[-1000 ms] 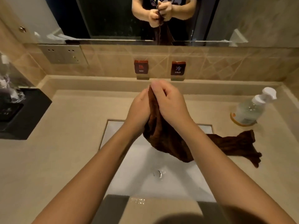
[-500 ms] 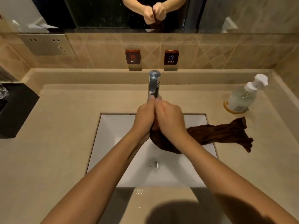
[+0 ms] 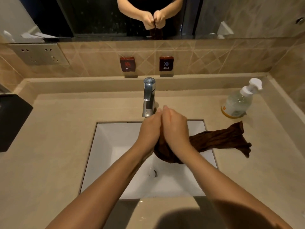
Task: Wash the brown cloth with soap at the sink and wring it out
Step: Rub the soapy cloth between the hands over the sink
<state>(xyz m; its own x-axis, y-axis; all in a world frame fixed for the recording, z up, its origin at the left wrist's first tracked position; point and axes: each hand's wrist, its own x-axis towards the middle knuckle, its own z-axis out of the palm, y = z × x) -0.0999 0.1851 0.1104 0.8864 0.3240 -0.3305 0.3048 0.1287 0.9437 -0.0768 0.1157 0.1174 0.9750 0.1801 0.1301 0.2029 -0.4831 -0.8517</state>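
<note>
- The left hand (image 3: 151,129) and right hand (image 3: 175,128) are pressed together over the back of the sink (image 3: 115,146), just in front of the faucet (image 3: 148,96). Both clasp one bunched end of the brown cloth (image 3: 217,140). The reflection in the mirror (image 3: 99,17) shows two closed fists with cloth hanging below them.
- The cloth runs from that grip down into the basin under the right wrist. It then goes out over the sink's right rim, and its tail lies on the counter (image 3: 49,146) near the soap bottle (image 3: 237,101).
- I see no stream from the faucet, and I cannot tell whether the cloth carries lather.
- The step looks like scrubbing the gripped end, fist against fist.
- To do it well, rub the two fists against each other in short strokes and keep the bunch over the basin so drips fall toward the drain (image 3: 152,173).
- Feed fresh cloth through the grip bit by bit, so the tail on the counter gets washed too.
- Pull that tail into the sink before wringing, or it will wet the counter.
- Compared with a second ago, the hands sit lower and nearer the basin, and the faucet they covered then now shows.
- The loose fold that hung wide below the hands is gathered into a tighter bunch.
- The tail has barely moved from its place by the bottle.
</note>
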